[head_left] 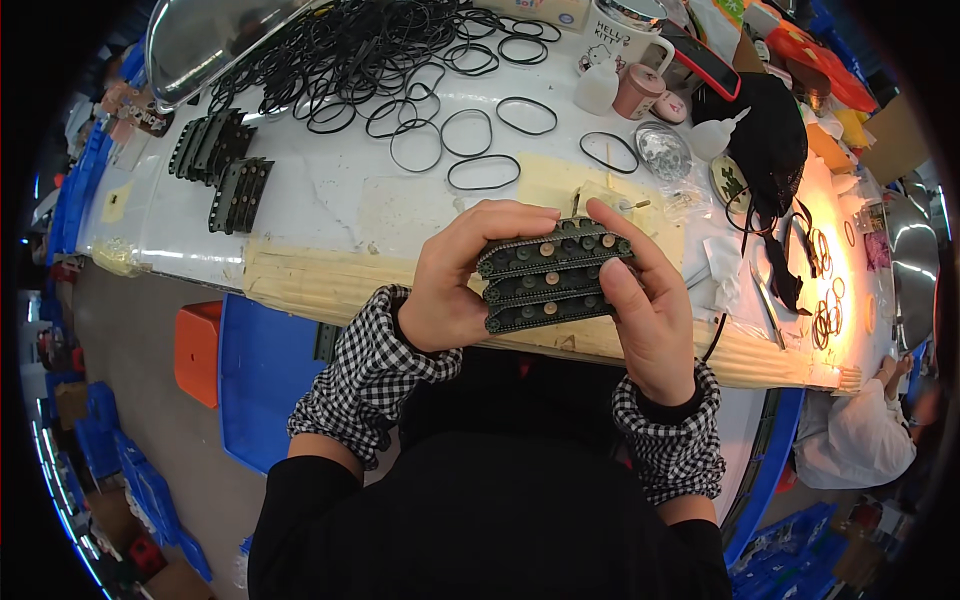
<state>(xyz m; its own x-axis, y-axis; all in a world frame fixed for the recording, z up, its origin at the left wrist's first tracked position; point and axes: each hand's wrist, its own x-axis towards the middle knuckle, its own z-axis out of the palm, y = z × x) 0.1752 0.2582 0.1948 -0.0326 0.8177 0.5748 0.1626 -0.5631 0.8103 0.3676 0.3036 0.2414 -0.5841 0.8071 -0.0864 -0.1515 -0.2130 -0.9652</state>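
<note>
In front of me I hold a stack of dark green toy tank track pieces (548, 278), each with a row of round wheel-like studs, a few of them brass coloured. My left hand (455, 275) is closed round the stack's left end, thumb below and fingers behind the top. At the right end my right hand (655, 315) grips it, the thumb on the front and the index finger over the top edge. Similar dark green pieces (240, 195) lie in two groups at the left of the table. Just behind the stack is a small fixture with a metal pin (635, 205).
Black rubber bands (470, 132) lie loose, with a tangled heap behind. A mug (620, 40), bottles and a red-edged phone (700, 60) stand back right. Tweezers (768, 310) lie under a bright lamp glow. A blue bin (250, 385) stands below left; another person (855, 440) sits at right.
</note>
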